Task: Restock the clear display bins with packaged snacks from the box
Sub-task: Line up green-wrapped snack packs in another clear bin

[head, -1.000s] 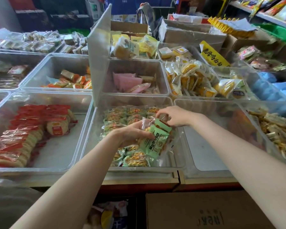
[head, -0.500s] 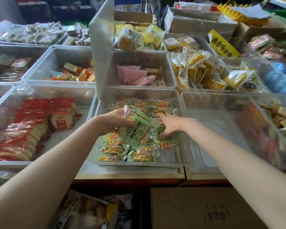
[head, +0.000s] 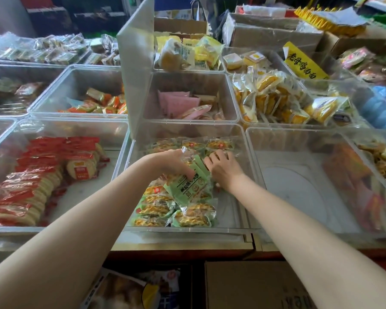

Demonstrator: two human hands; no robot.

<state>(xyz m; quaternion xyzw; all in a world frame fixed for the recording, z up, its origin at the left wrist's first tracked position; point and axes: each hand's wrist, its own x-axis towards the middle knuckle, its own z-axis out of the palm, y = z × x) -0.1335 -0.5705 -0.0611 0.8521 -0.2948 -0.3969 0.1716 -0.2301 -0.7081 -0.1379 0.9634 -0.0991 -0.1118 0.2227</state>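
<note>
Your left hand (head: 176, 162) has its grip closed on a fan of green snack packets (head: 191, 184), thumb and fingers curled over their top edges, and the bundle hangs inside the middle front clear bin (head: 187, 229) with its long axis running from the hand down and toward you. The packets lie just below and right of that grip, so your right hand (head: 224, 167) is the nearer one to their free side — it lies palm down beside the fan, fingers spread fairly straight and touching the wrappers, holding nothing that you can see. The next move likely turns on that gap: the right half of the bin floor is bare, so the bundle would want to tip rightward and lie flat beside the packets already stacked at the front left. These wrappers are thin glossy film, crinkly and slick, each a flat pillow shape over a round biscuit — they will probably slide over each other when released. The bin walls are hard, clear plastic with rounded corners. A brown cardboard box (head: 254, 286) sits below the table edge, near your right forearm.
</note>
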